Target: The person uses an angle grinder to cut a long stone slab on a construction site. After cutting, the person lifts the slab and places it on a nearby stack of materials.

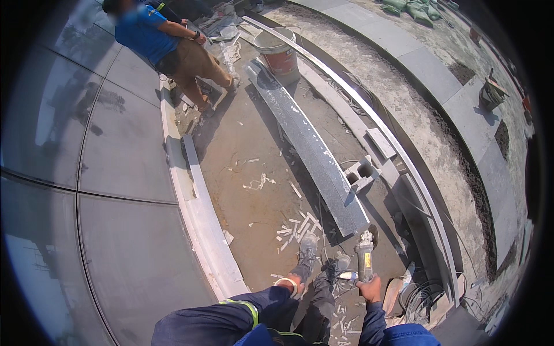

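My right hand grips the body of an angle grinder. The grinder's head points away from me, beside the near end of a long grey speckled slab. A dark disc shows at the head's right side, apart from the slab as far as I can see. My left hand is low beside my leg, with a pale band around the wrist. Its fingers are too small and partly hidden, so I cannot tell whether they hold anything. Below the hands are my shoes on the dusty ground.
A hollow concrete block sits by the slab's right edge, and a bucket stands at its far end. Offcut strips litter the ground. Coiled cable lies right. Another person stands far left, near large dark panels.
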Available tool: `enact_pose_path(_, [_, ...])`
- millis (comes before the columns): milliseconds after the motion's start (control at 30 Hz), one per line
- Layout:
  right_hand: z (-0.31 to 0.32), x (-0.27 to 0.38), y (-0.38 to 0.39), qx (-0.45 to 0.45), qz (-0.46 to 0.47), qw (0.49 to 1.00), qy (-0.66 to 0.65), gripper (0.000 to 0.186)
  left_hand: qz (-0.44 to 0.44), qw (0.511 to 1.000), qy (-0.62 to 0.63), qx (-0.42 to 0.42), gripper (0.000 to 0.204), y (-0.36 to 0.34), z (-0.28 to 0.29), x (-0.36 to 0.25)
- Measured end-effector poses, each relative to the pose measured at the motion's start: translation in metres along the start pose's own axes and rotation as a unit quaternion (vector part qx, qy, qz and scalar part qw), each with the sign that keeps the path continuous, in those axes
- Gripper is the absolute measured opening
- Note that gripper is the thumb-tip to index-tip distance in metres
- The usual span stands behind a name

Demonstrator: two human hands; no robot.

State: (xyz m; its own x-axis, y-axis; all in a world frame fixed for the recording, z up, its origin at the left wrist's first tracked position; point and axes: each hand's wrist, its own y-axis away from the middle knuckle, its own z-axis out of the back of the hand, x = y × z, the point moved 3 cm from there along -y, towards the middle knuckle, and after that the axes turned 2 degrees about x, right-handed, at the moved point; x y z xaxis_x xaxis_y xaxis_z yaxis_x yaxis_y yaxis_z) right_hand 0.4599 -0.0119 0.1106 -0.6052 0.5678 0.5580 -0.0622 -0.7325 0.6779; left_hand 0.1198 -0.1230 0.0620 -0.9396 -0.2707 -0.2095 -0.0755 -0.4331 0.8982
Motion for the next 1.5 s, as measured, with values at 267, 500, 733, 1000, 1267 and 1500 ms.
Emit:
enact_pose_path(267, [0.013,0.056,0.068,-0.005,0.057,0.982,-0.181,0.023,-0.113,0.974,0.174,-0.093,0.056,0.075,0.073,-0.073])
enact_pose_path(500, [0.025,0.153,0.130,0.033,0.119,0.961,-0.249,0.023,-0.154,0.861,0.484,-0.028,0.066,0.082,0.138,-0.151])
enact_pose_path(733, [-0.005,0.218,0.163,-0.015,0.133,0.953,-0.273,0.022,-0.220,0.730,0.632,0.135,0.063,0.088,0.191,-0.158])
enact_pose_path(1000, [-0.050,0.225,0.216,-0.156,-0.017,0.977,-0.145,0.072,-0.206,0.799,0.564,0.035,0.066,0.113,0.199,-0.133])
enact_pose_path(1267, [-0.078,0.201,0.308,-0.257,-0.079,0.928,-0.259,0.071,-0.221,0.847,0.444,0.191,0.059,0.144,0.151,-0.149])
enact_pose_path(1500, [-0.063,0.175,0.369,-0.320,-0.078,0.909,-0.256,0.062,-0.196,0.856,0.356,0.320,0.042,0.193,0.122,-0.194])
